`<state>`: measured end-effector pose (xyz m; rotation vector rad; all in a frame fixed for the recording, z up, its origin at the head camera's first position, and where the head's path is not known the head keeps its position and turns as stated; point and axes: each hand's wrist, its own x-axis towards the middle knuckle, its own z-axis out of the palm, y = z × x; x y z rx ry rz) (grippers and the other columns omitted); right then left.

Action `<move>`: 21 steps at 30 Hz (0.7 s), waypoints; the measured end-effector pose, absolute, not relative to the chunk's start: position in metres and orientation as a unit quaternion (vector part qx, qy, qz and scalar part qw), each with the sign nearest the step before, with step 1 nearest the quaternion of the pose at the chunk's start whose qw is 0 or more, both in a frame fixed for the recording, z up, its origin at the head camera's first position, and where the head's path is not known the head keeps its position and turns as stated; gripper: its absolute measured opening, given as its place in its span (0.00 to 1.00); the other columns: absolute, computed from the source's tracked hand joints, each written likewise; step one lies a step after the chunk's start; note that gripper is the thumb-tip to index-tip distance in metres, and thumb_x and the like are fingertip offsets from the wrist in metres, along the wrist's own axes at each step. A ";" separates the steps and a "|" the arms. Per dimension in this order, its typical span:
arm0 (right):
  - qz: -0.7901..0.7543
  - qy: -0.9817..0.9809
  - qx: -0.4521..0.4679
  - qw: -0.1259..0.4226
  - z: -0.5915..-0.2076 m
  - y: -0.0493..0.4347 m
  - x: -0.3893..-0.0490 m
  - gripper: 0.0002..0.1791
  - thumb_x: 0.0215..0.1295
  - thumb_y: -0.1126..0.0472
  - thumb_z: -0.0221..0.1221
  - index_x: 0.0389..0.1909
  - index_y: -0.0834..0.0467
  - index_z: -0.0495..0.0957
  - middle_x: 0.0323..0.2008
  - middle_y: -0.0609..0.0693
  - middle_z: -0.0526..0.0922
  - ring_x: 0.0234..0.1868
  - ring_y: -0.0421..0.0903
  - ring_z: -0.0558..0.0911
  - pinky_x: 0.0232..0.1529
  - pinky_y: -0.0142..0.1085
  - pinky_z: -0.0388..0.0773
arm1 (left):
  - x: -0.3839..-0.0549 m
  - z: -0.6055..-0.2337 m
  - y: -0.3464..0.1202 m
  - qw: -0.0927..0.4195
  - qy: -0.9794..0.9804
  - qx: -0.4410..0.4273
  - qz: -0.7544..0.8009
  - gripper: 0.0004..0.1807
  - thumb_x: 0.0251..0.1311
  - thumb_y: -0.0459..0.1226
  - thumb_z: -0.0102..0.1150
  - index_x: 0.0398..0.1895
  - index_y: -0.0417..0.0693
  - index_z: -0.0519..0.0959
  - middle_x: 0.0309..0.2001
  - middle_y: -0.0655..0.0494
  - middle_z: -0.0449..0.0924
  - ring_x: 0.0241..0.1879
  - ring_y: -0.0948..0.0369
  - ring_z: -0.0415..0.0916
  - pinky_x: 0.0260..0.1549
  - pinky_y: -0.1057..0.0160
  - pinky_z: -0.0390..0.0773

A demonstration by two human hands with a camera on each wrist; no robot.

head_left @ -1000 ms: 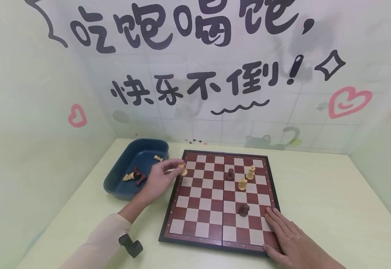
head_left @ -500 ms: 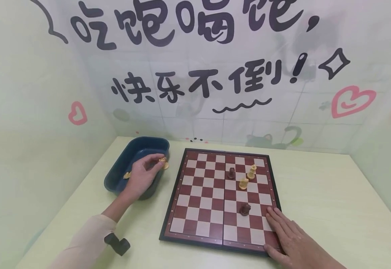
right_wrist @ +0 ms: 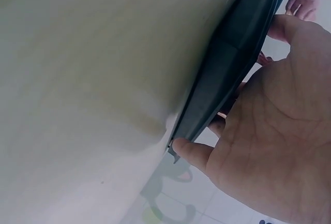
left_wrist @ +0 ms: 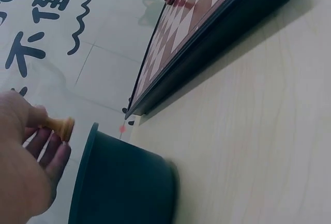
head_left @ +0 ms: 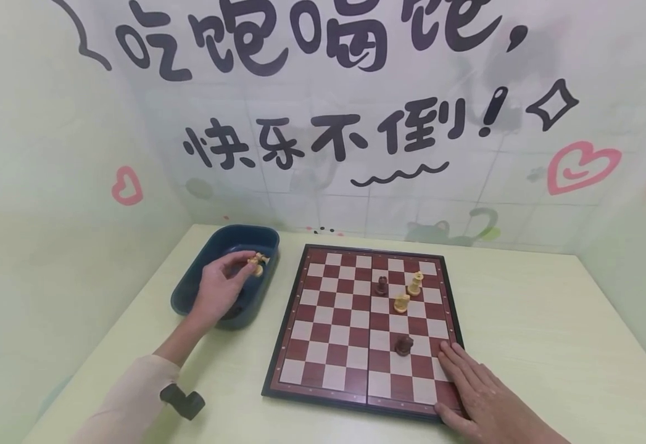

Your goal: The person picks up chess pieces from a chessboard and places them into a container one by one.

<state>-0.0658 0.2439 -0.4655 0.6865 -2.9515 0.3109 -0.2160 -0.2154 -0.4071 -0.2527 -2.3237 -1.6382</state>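
My left hand (head_left: 218,288) is above the dark blue bin (head_left: 252,308), pinching a pale chess piece (left_wrist: 64,127) between thumb and fingers, its round base pointing outward. Another pale piece (head_left: 263,257) shows in the bin just past the fingertips; the hand hides much of the inside. My right hand (head_left: 480,391) rests on the near right edge of the chessboard (head_left: 334,327), fingers extended over the rim. On the board's right half stand a tall pale piece (head_left: 414,284), a pale knight (head_left: 401,303), a small dark piece (head_left: 380,285) and a dark knight (head_left: 403,345).
The board and bin share a pale wood-look table (head_left: 528,308), with a gap between them. A white wall covering (head_left: 311,209) with large black characters rises behind. A black strap piece (head_left: 182,401) hangs from the left sleeve.
My left hand has carried the pale chess piece from the board's far left edge leftward to over the bin. The right hand and the pieces standing on the board have stayed put.
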 end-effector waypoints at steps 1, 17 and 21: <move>0.100 -0.968 0.225 0.048 -0.466 0.244 -0.066 0.45 0.69 0.34 0.57 0.73 0.64 0.65 0.74 0.56 0.64 0.73 0.55 0.63 0.65 0.18 0.24 | -0.217 -0.407 -0.216 0.146 -0.815 -0.081 -0.555 0.14 0.68 0.29 0.63 0.54 0.30 0.81 0.51 0.38 0.82 0.48 0.59 0.80 0.41 0.75 0.79; 0.090 -0.966 0.237 0.056 -0.467 0.245 -0.067 0.46 0.68 0.34 0.58 0.72 0.65 0.66 0.74 0.57 0.65 0.73 0.55 0.63 0.66 0.18 0.25 | -0.217 -0.410 -0.217 0.115 -0.824 -0.044 -0.553 0.18 0.75 0.35 0.55 0.62 0.34 0.76 0.59 0.39 0.78 0.57 0.51 0.74 0.46 0.73 0.73; 0.091 -0.968 0.230 0.046 -0.466 0.244 -0.067 0.46 0.68 0.34 0.57 0.73 0.65 0.66 0.74 0.57 0.64 0.73 0.56 0.63 0.66 0.18 0.24 | -0.216 -0.410 -0.212 0.119 -0.813 -0.061 -0.566 0.16 0.74 0.31 0.56 0.61 0.33 0.77 0.58 0.38 0.78 0.58 0.49 0.75 0.46 0.74 0.74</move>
